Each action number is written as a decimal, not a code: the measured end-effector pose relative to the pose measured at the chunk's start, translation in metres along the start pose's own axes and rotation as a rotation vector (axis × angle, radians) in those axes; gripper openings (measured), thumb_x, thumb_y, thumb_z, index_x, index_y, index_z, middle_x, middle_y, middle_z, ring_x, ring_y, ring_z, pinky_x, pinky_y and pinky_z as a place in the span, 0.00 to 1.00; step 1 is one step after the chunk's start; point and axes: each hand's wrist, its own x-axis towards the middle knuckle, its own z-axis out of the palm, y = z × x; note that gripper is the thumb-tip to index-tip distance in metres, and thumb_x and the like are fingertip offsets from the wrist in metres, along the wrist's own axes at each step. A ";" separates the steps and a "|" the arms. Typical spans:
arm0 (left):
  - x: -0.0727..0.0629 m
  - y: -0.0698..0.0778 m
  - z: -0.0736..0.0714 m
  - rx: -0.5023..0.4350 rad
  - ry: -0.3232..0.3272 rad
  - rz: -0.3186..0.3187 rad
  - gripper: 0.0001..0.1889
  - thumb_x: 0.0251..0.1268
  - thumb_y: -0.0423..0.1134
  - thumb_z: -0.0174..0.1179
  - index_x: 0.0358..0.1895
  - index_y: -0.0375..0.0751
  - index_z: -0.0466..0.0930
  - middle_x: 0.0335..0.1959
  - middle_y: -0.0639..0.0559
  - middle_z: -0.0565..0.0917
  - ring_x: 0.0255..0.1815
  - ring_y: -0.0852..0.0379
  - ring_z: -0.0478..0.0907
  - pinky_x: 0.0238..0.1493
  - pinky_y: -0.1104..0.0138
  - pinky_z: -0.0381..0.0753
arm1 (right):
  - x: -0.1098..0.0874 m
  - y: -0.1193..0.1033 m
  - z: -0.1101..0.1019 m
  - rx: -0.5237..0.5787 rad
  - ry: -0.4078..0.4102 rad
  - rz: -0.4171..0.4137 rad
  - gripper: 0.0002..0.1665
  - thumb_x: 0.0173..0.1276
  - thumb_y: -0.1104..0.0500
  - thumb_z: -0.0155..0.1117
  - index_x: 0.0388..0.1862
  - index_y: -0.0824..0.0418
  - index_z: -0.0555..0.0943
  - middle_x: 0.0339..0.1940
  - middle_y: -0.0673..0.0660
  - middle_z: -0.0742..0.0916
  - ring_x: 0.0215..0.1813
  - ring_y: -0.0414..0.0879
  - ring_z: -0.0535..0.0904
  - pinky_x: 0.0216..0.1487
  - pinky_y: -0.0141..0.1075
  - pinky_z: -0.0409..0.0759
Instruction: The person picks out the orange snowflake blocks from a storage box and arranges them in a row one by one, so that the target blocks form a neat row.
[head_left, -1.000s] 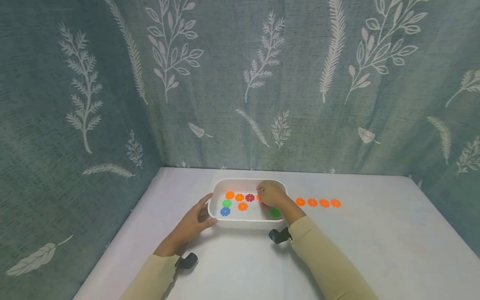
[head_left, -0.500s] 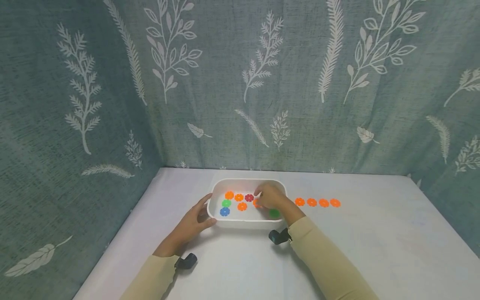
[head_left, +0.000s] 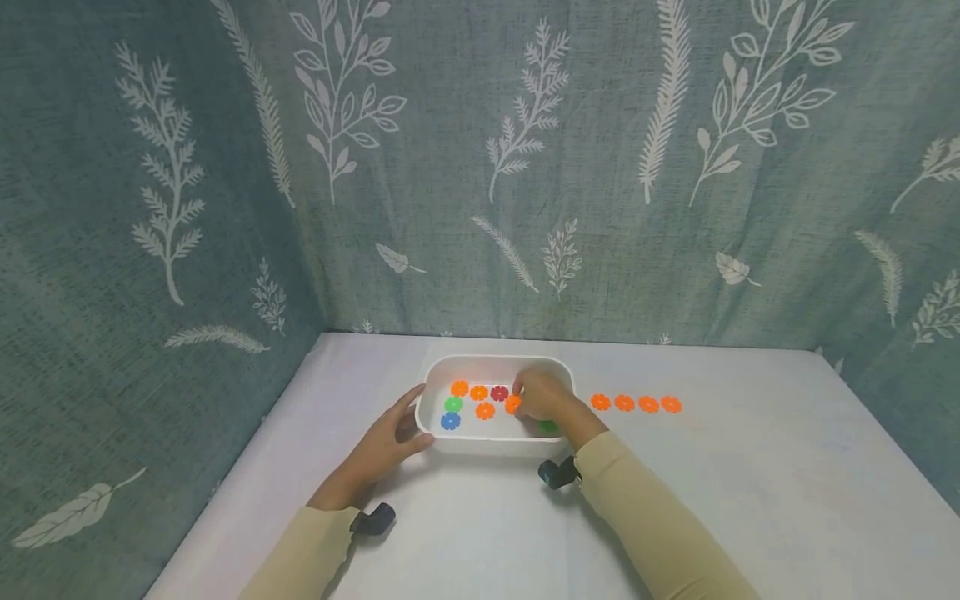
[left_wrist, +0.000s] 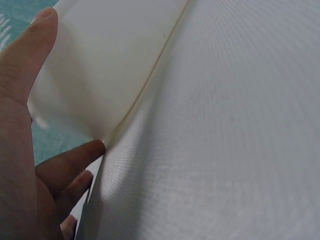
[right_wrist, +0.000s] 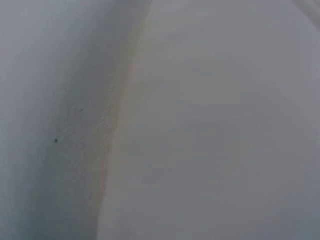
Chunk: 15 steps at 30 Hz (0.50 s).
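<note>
In the head view a white plastic tray (head_left: 480, 440) holds several flower-shaped discs. My left hand (head_left: 384, 440) holds the tray's left end, thumb at the front corner and fingers along the side. The left wrist view shows that thumb (left_wrist: 40, 37) against the tray wall (left_wrist: 110, 55), with a fingertip at its lower edge. My right hand (head_left: 542, 395) reaches into the tray's right part, fingers bent downward beside an orange disc (head_left: 512, 404). Its thumb is hidden, so I cannot tell whether it pinches the disc. A green disc (head_left: 548, 426) lies partly under this hand.
A row of orange discs (head_left: 625, 403) lies on the white table right of the tray. Inside the tray are a red disc (head_left: 499, 393), a blue disc (head_left: 450, 421), a light green disc (head_left: 453, 404) and more orange ones. A patterned curtain (head_left: 450, 167) stands behind.
My right hand's fingers have shifted slightly within the tray, and the orange disc beside them has moved a little left and toward me. The left hand and tray stay in place.
</note>
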 end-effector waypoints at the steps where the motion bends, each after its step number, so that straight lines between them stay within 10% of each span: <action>1: 0.000 0.000 0.000 0.000 0.001 -0.003 0.51 0.49 0.64 0.70 0.76 0.66 0.52 0.70 0.43 0.68 0.69 0.40 0.66 0.64 0.36 0.59 | 0.000 0.000 0.000 -0.002 0.001 -0.013 0.15 0.57 0.62 0.75 0.41 0.58 0.81 0.35 0.52 0.81 0.40 0.49 0.75 0.50 0.43 0.80; 15: 0.000 -0.002 0.001 0.006 -0.003 0.012 0.50 0.51 0.62 0.69 0.77 0.64 0.51 0.70 0.42 0.68 0.69 0.41 0.65 0.64 0.36 0.59 | 0.003 0.005 -0.006 0.154 -0.028 -0.084 0.21 0.51 0.59 0.80 0.41 0.57 0.79 0.30 0.52 0.83 0.32 0.48 0.78 0.36 0.38 0.77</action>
